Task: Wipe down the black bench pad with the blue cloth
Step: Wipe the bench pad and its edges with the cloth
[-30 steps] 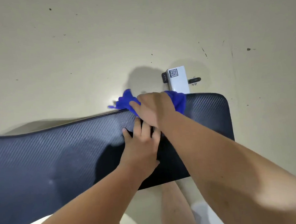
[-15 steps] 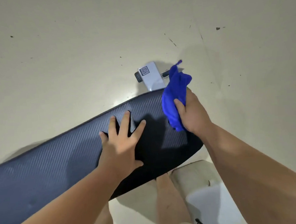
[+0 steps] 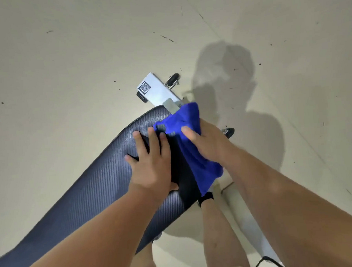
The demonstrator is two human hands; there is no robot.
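Observation:
The black bench pad (image 3: 96,190) has a ribbed carbon-like surface and runs from the lower left up to the centre. My left hand (image 3: 152,165) lies flat on its far end, fingers spread, holding nothing. My right hand (image 3: 208,144) grips the blue cloth (image 3: 194,157) and presses it over the pad's right edge, close beside the left hand. The cloth drapes from the pad's tip down along its side and hides that edge.
The bench's white metal foot (image 3: 156,89) with a QR label sticks out beyond the pad's tip, with small black wheels (image 3: 173,79) on it. My bare legs (image 3: 221,229) stand below the pad. The beige floor (image 3: 65,57) surrounds everything.
My right hand brought the cloth down from the raised position onto the pad's right edge. My left hand slid up toward the pad's tip. The camera view has rotated.

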